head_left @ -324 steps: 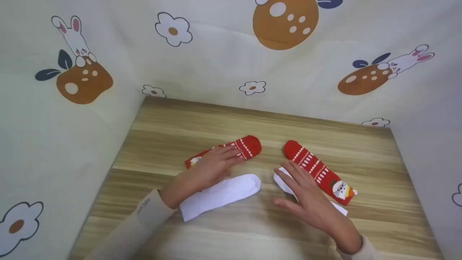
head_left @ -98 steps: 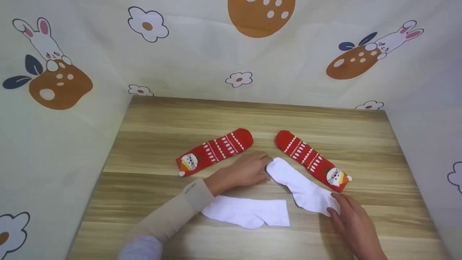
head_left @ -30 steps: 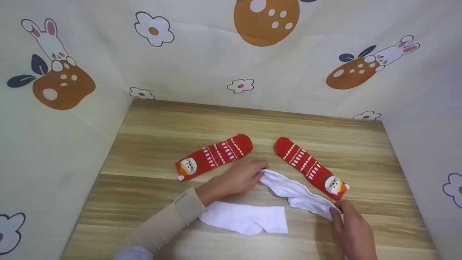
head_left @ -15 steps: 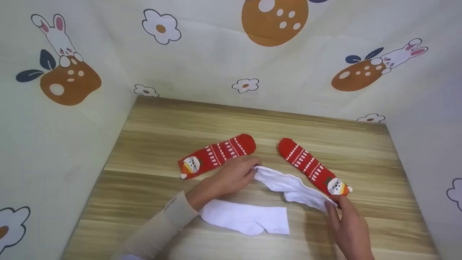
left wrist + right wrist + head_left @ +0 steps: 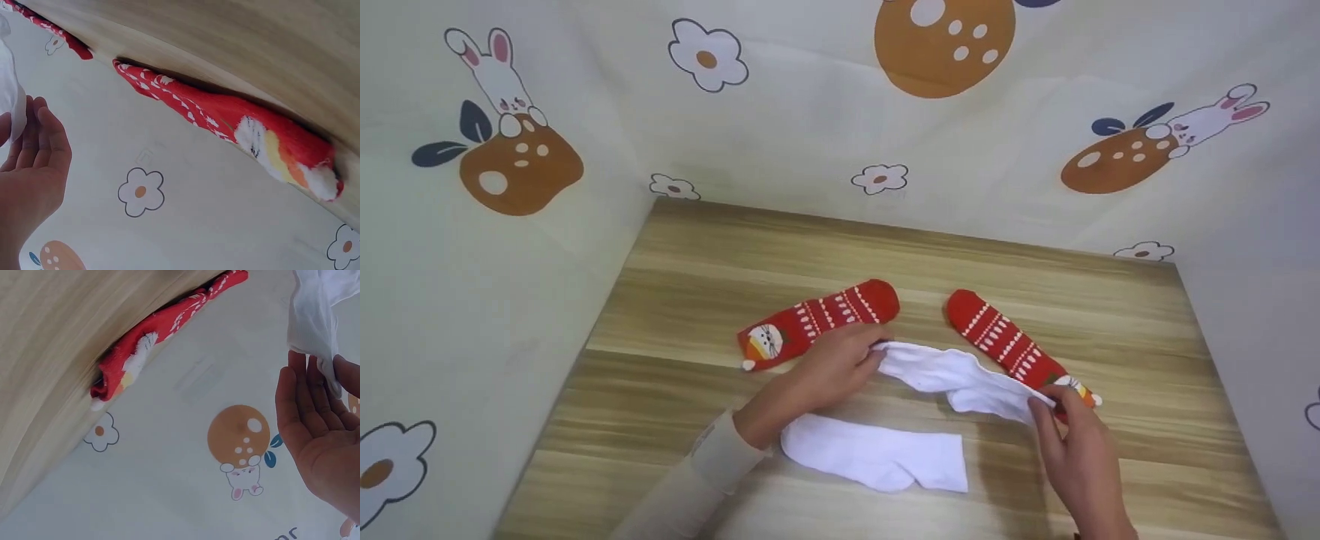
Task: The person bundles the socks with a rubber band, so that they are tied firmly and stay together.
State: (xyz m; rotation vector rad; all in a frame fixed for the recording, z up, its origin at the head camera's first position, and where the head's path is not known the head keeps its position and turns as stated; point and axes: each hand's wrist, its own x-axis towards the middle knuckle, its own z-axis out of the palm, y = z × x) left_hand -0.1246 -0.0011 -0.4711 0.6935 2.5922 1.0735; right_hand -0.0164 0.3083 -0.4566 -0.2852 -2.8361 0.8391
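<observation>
A white sock (image 5: pixel 952 375) is stretched between my two hands, lifted over the table. My left hand (image 5: pixel 832 367) pinches its toe end, and at the cuff end my right hand (image 5: pixel 1080 450) holds it between thumb and fingers. Both grips show in the wrist views, where the left fingers (image 5: pixel 48 138) and right fingers (image 5: pixel 306 396) meet the white cloth. Another white sock (image 5: pixel 877 454) lies flat nearer the front, its cuff pointing right. Behind the left hand lies a red patterned sock (image 5: pixel 817 315); a matching red sock (image 5: pixel 997 334) lies slanted behind the held one, its cuff partly covered by the right hand.
The wood-grain table (image 5: pixel 720 255) carries the socks. Pale cloth walls (image 5: pixel 795 127) printed with flowers, rabbits and orange fruit stand along its back, left and right sides.
Both hands were spread over the socks at first. Since then the front white sock has been turned, and the other lifted and drawn slightly left. The red socks stayed put.
</observation>
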